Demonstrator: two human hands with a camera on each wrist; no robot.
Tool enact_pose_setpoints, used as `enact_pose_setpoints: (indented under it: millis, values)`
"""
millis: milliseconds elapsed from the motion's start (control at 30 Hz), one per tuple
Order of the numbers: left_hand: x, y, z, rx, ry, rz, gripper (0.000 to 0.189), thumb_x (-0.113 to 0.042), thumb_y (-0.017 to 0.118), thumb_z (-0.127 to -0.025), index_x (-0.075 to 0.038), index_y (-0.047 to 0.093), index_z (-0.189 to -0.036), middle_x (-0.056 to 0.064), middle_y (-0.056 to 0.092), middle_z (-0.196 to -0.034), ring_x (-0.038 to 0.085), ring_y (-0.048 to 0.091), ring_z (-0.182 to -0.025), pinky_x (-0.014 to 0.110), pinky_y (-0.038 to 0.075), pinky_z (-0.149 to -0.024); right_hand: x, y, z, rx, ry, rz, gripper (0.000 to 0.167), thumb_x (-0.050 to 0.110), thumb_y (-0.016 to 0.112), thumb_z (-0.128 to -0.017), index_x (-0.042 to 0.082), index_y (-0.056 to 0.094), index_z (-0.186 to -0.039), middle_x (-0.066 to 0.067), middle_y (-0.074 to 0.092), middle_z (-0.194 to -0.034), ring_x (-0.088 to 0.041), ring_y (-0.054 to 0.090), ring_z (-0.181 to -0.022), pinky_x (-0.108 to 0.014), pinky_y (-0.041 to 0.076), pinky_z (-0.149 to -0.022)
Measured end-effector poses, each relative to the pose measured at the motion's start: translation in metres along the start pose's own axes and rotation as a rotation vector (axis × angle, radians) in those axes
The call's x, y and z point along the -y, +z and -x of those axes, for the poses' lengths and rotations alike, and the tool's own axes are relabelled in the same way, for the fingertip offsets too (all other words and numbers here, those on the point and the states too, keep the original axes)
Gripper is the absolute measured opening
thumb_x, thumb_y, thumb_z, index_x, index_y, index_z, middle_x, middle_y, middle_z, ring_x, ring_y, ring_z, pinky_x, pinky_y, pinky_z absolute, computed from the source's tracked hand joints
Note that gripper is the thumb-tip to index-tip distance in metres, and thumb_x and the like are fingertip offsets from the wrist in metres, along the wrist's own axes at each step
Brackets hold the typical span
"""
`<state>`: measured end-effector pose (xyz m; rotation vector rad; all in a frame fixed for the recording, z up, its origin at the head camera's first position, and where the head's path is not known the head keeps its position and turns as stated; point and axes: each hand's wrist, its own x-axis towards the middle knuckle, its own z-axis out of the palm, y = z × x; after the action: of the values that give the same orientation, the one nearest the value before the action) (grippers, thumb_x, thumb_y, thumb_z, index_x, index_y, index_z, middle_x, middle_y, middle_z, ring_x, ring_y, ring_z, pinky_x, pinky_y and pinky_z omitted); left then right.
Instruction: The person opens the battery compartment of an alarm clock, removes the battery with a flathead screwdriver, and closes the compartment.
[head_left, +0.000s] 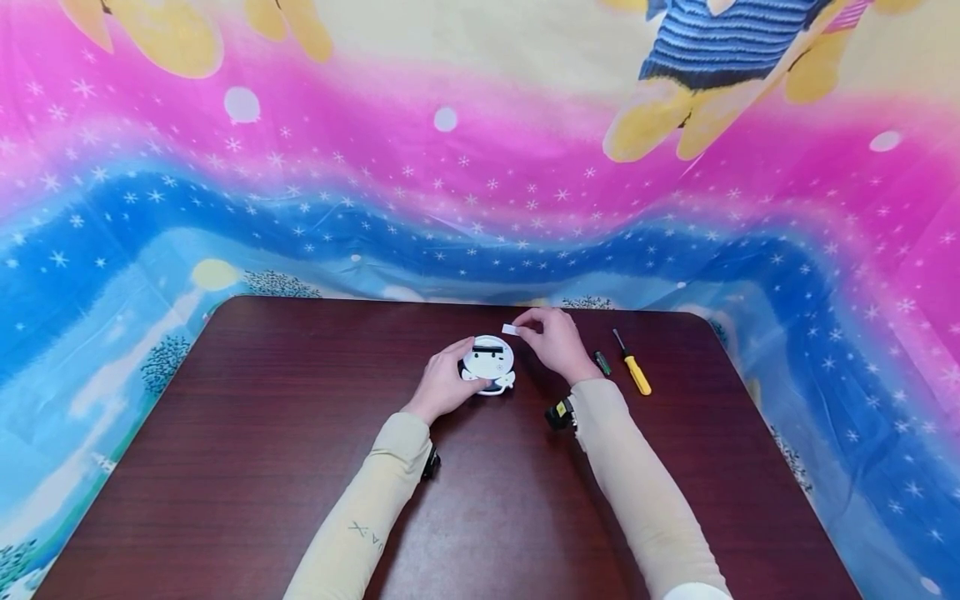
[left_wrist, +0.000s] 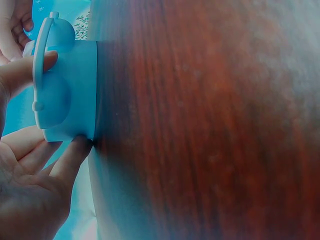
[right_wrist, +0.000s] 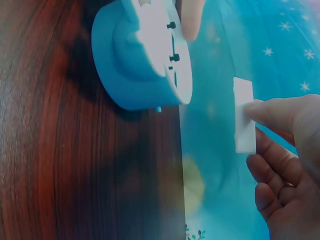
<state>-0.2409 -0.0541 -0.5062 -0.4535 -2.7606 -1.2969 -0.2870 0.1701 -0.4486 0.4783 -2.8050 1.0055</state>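
A white twin-bell alarm clock (head_left: pixel 489 360) lies on the table with its back up, a dark slot across it and small black knobs below. My left hand (head_left: pixel 442 383) grips the clock from the left, thumb near the bells and fingers around the rim. In the left wrist view the clock's side (left_wrist: pixel 80 90) and handle face me. Beside the clock's far right, my right hand (head_left: pixel 553 340) pinches a small white battery cover (right_wrist: pixel 245 117) between thumb and fingers. The cover is held apart from the clock.
A dark green battery (head_left: pixel 602 362) lies right of my right hand. Beyond it is a screwdriver (head_left: pixel 634 367) with a yellow handle. The dark wooden table (head_left: pixel 300 400) ends behind the clock at a printed cloth backdrop (head_left: pixel 450 225).
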Motion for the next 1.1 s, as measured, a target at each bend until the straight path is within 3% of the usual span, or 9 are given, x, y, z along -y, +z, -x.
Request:
enact_pose_setpoints:
  millis: [233,733,1100]
  values:
    - [-0.001,0.0,0.0,0.0,0.003,0.004,0.083,-0.026,0.088,-0.081,0.004,0.05,-0.148,0.012,0.051,-0.15,0.026,0.046,-0.139,0.038,0.036,-0.113,0.006,0.009,-0.003,0.033,0.011,0.006,0.013,0.015,0.071,-0.098,0.011,0.079,-0.107,-0.007,0.071,-0.114,-0.025,0.061,-0.111,-0.044,0.048,-0.096]
    - [0.0,0.0,0.001,-0.002,0.007,-0.015,0.082,-0.027,0.087,-0.081,0.002,0.05,-0.148,0.012,0.052,-0.15,0.026,0.047,-0.138,0.039,0.038,-0.112,0.016,0.027,-0.007,0.111,0.022,0.034,0.013,0.012,0.069,-0.099,0.013,0.079,-0.107,-0.007,0.07,-0.116,-0.025,0.061,-0.107,-0.043,0.049,-0.093]
    - [0.0,-0.001,-0.001,0.013,-0.007,0.011,0.081,-0.026,0.087,-0.083,0.001,0.049,-0.149,0.011,0.05,-0.151,0.025,0.046,-0.139,0.037,0.037,-0.112,0.018,0.038,-0.006,0.143,0.012,0.096,0.012,0.011,0.069,-0.098,0.011,0.079,-0.106,-0.006,0.071,-0.11,-0.026,0.057,-0.106,-0.042,0.047,-0.095]
